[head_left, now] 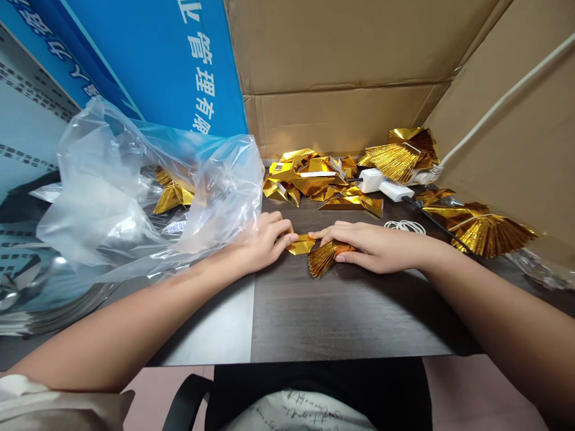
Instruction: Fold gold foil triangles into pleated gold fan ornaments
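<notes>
Low over the middle of the dark table, my left hand (270, 240) pinches the left end of a small folded piece of gold foil paper (300, 245). My right hand (375, 245) is closed around a pleated stack of gold foil paper (322, 260), its fanned edges pointing left. The fingertips of that hand also touch the right end of the small folded piece. Part of the stack is hidden under my right palm and fingers.
A clear plastic bag (157, 203) stands on the left with gold paper inside. Folded gold pieces (309, 173) lie at the back against the cardboard (332, 114). White chargers (395, 190), tied gold fans (492, 233), white string (405, 227) and a cable (507, 99) are on the right.
</notes>
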Action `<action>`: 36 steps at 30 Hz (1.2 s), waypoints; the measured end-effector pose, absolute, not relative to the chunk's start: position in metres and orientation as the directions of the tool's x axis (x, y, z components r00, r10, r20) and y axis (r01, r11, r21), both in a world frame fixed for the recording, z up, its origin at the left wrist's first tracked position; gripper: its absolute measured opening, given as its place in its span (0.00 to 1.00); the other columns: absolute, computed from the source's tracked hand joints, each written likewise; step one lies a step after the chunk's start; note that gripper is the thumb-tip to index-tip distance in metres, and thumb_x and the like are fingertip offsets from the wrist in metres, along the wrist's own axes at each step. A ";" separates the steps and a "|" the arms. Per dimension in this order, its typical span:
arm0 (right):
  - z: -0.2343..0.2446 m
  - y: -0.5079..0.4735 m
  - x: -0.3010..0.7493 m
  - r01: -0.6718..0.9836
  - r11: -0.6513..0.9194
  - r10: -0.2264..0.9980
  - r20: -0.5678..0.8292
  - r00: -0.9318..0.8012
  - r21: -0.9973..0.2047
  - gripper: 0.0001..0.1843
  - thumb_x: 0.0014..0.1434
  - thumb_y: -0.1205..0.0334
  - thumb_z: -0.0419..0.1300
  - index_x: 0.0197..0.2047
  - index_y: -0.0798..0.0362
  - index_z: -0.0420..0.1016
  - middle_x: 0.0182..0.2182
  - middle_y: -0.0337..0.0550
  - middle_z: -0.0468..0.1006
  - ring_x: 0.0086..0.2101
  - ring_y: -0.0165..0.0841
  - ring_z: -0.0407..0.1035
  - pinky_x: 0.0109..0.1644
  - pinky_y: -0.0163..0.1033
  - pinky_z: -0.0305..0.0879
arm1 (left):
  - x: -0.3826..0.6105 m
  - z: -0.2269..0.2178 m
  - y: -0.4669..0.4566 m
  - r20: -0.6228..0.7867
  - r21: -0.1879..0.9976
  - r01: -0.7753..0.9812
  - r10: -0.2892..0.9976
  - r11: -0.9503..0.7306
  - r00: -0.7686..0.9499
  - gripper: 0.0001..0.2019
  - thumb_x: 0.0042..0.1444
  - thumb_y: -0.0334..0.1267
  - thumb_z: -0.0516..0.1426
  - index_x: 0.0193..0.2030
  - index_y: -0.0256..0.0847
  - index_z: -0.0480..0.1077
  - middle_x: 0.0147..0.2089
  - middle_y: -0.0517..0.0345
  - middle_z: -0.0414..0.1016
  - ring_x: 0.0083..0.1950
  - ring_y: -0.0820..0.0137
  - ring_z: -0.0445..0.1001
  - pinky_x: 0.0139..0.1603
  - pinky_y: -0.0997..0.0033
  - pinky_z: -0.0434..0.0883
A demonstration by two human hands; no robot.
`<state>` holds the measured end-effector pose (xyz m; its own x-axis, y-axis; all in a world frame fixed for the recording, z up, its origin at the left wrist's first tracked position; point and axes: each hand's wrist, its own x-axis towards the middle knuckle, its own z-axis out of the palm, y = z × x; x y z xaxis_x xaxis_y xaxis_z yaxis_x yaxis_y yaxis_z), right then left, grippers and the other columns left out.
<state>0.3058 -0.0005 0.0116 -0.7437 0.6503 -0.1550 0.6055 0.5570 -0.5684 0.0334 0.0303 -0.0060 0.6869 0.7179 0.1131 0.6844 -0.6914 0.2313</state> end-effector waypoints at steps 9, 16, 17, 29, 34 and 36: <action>0.016 -0.009 0.294 0.584 0.561 0.621 -0.169 -0.765 -0.586 0.21 0.69 0.55 0.51 0.60 0.53 0.68 0.56 0.52 0.72 0.56 0.39 0.67 0.63 0.49 0.64 | 0.036 0.003 0.020 -0.023 0.088 0.855 0.857 -0.511 0.515 0.11 0.65 0.44 0.58 0.38 0.37 0.70 0.43 0.51 0.71 0.43 0.63 0.70 0.41 0.65 0.65; 0.012 -0.008 0.292 0.530 0.581 0.609 -0.102 -0.786 -0.618 0.16 0.69 0.55 0.52 0.55 0.53 0.70 0.66 0.51 0.60 0.62 0.36 0.64 0.67 0.47 0.63 | 0.039 0.002 0.032 0.069 0.435 0.711 0.808 -0.552 0.585 0.06 0.59 0.29 0.62 0.38 0.38 0.67 0.29 0.63 0.69 0.31 0.73 0.68 0.34 0.73 0.62; 0.012 -0.008 0.292 0.539 0.583 0.619 -0.096 -0.779 -0.608 0.17 0.69 0.55 0.52 0.55 0.53 0.70 0.67 0.51 0.58 0.62 0.37 0.64 0.67 0.47 0.63 | 0.039 0.004 0.034 0.120 0.477 0.655 0.782 -0.586 0.612 0.07 0.58 0.27 0.62 0.39 0.38 0.68 0.29 0.64 0.70 0.31 0.74 0.69 0.34 0.74 0.63; 0.008 -0.008 0.281 0.529 0.580 0.689 0.027 -0.724 -0.619 0.16 0.69 0.56 0.51 0.55 0.54 0.69 0.48 0.48 0.74 0.50 0.36 0.69 0.57 0.48 0.67 | 0.050 -0.007 0.032 0.253 0.931 0.118 0.843 -0.346 0.474 0.14 0.56 0.42 0.65 0.42 0.37 0.69 0.35 0.58 0.73 0.33 0.75 0.70 0.33 0.77 0.68; -0.001 -0.007 0.276 0.511 0.623 0.664 0.055 -0.746 -0.592 0.14 0.69 0.59 0.51 0.54 0.55 0.68 0.51 0.50 0.71 0.51 0.36 0.68 0.60 0.49 0.67 | 0.049 -0.017 0.037 0.329 0.866 0.226 0.847 -0.447 0.418 0.10 0.62 0.41 0.58 0.34 0.38 0.64 0.31 0.59 0.68 0.33 0.72 0.67 0.35 0.74 0.68; -0.004 -0.009 0.273 0.500 0.646 0.651 0.075 -0.755 -0.577 0.13 0.69 0.60 0.51 0.54 0.54 0.68 0.54 0.51 0.68 0.53 0.35 0.67 0.62 0.48 0.67 | 0.046 -0.014 0.042 0.508 0.709 0.311 0.764 -0.633 0.398 0.07 0.64 0.37 0.56 0.34 0.38 0.65 0.32 0.58 0.68 0.34 0.72 0.66 0.37 0.73 0.67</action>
